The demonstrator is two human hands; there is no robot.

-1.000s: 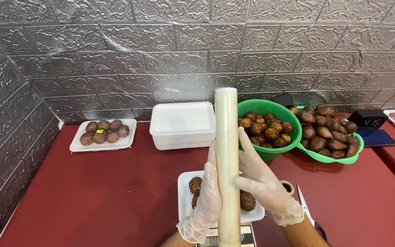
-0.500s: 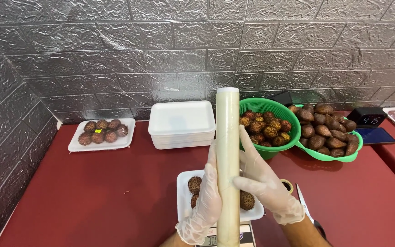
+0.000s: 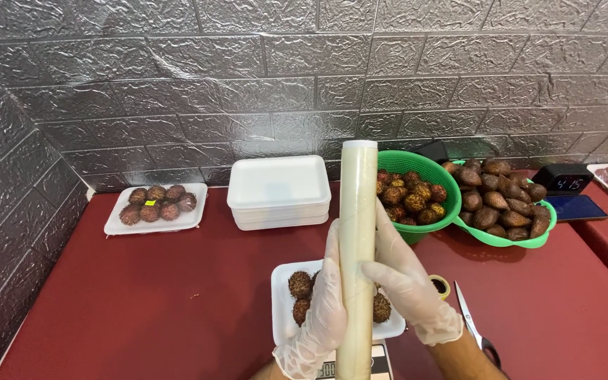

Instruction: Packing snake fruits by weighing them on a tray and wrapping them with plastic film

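A long roll of clear cling film (image 3: 357, 211) stands upright in front of me. My left hand (image 3: 321, 309) and my right hand (image 3: 406, 281), both in thin clear gloves, grip it from either side. Behind the roll lies a white foam tray (image 3: 281, 317) with a few brown spiky fruits (image 3: 300, 285) on it, resting on a small scale whose display shows at the bottom edge. The roll hides the tray's middle.
On the dark red table (image 3: 177, 295): a stack of empty foam trays (image 3: 278, 190), a filled fruit tray (image 3: 155, 207) at left, two green baskets of fruit (image 3: 416, 190) (image 3: 501, 204), scissors (image 3: 474, 327), a tape roll (image 3: 439, 286), a phone (image 3: 575, 207) and a small clock (image 3: 562, 179).
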